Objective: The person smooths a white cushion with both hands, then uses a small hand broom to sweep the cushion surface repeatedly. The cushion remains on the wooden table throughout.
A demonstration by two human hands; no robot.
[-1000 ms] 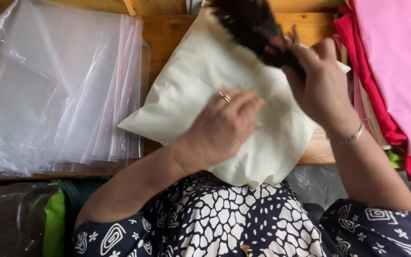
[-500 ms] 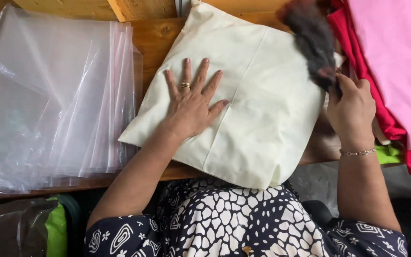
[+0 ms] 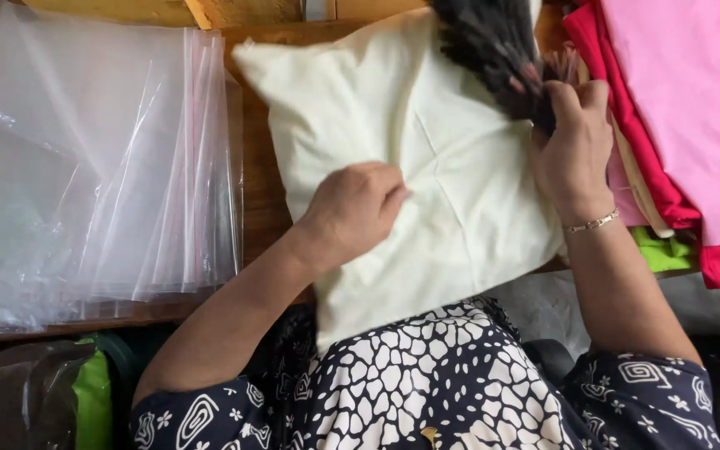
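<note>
Cream cushion cover (image 3: 460, 192) lies centre on wooden table (image 3: 260, 192); left hand (image 3: 358, 208) rests on it, fingers curled shut, holding nothing; right hand (image 3: 572, 150) at 2 o'clock clamps dark brush (image 3: 493, 50); clear plastic bags (image 3: 85, 167) at 9 o'clock; pink folded fabric (image 3: 685, 108) at 3 o'clock.

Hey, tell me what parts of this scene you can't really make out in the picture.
Head view only:
- Dark brush: top cut off by the frame edge, bristles blurred.
- Left hand: fingertips curled under, hidden against the cream cushion cover.
- Cushion cover's lower corner: hidden behind the patterned dress.
- Pink fabric stack: runs past the right edge.
</note>
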